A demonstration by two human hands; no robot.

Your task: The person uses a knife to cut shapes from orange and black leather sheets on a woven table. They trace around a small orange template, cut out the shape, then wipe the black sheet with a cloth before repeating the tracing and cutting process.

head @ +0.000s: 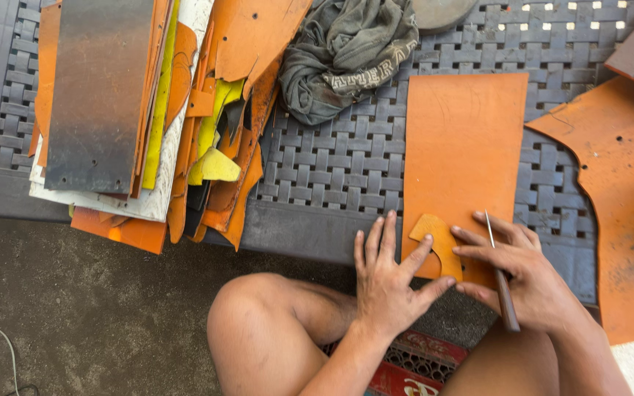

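Left hand: the left hand [387,282] lay flat with fingers spread, gripping nothing, pressing a small curved tan pattern piece [438,243].
Right hand: the right hand [526,275] was closed round a thin metal blade with a dark wooden handle [499,275], fingertips steadying the pattern's right edge.
Sheet: a smooth rectangular orange leather sheet [464,147] lay under both hands, reaching away from them.
Surface: a grey woven plastic table [332,169] carried it.
Beyond left hand: a crumpled grey-green cloth [346,55].
Far left: a stack of orange and yellow offcuts under a dull metal plate [97,95].
Right of right hand: a ragged scuffed orange sheet [629,213].
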